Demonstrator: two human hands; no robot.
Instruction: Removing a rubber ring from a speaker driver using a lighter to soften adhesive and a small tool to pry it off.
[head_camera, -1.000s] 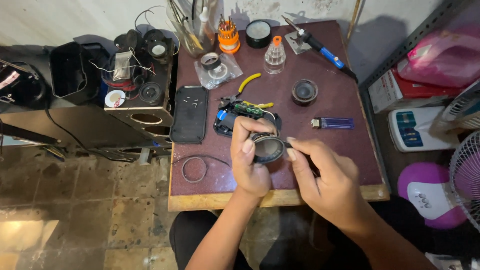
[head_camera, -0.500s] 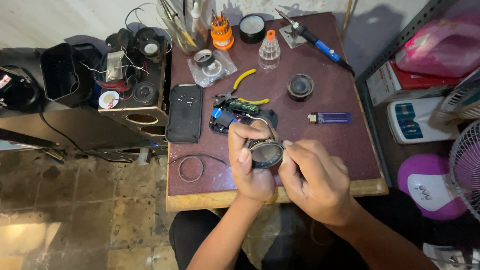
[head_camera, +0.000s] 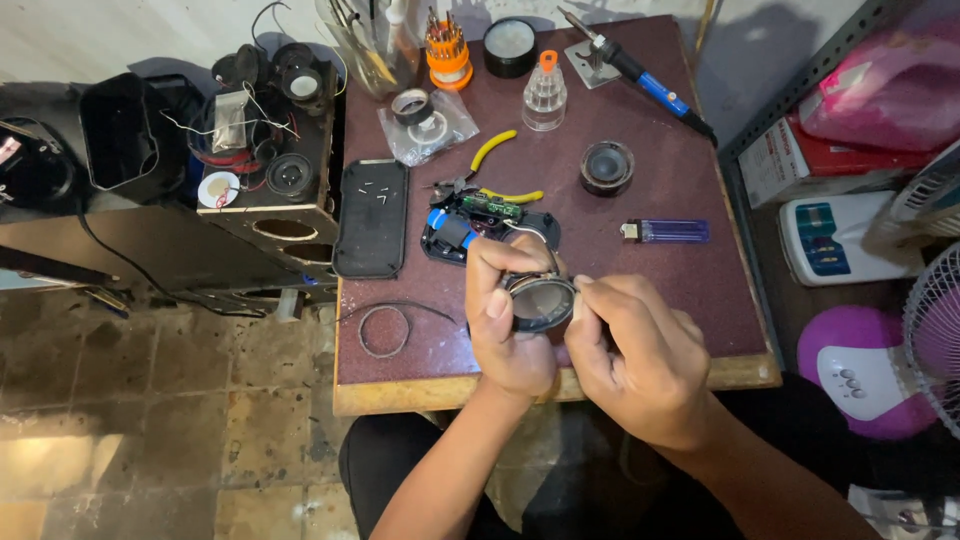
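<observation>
My left hand (head_camera: 505, 320) grips a small round black speaker driver (head_camera: 541, 301) above the near edge of the dark red table (head_camera: 640, 290). My right hand (head_camera: 640, 355) presses against the driver's right rim with its fingers pinched; any tool in them is hidden. Thin wires run from the driver back to an opened black device with a green circuit board and blue parts (head_camera: 470, 222) just behind my hands.
On the table lie a black cover plate with small screws (head_camera: 372, 220), yellow-handled pliers (head_camera: 495, 170), a second round driver (head_camera: 606, 167), a purple lighter (head_camera: 668, 232), a blue soldering iron (head_camera: 650, 85), a wire loop (head_camera: 383, 330), tape rolls and a screwdriver set. A speaker box (head_camera: 270, 180) stands left, fans right.
Both hands have stayed on the speaker driver, shifting slightly together. The right hand's fingers have closed tighter against the driver's rim.
</observation>
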